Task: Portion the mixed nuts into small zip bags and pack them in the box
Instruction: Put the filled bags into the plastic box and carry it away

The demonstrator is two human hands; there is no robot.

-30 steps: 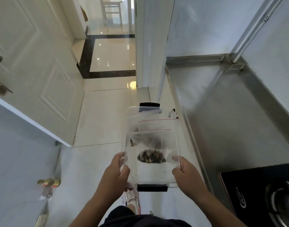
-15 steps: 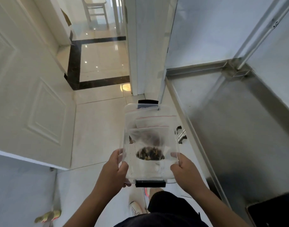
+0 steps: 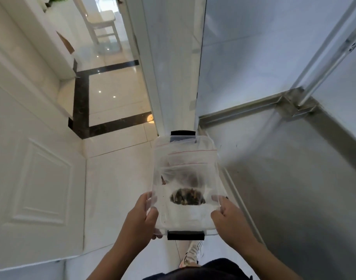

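Left hand and right hand grip the near corners of the clear box, bagged nuts inside (lid clipped), carried since a second ago past the steel table toward the doorway – packing looks finished

Tiled floor open ahead — white door left, steel counter right, door frame beyond box
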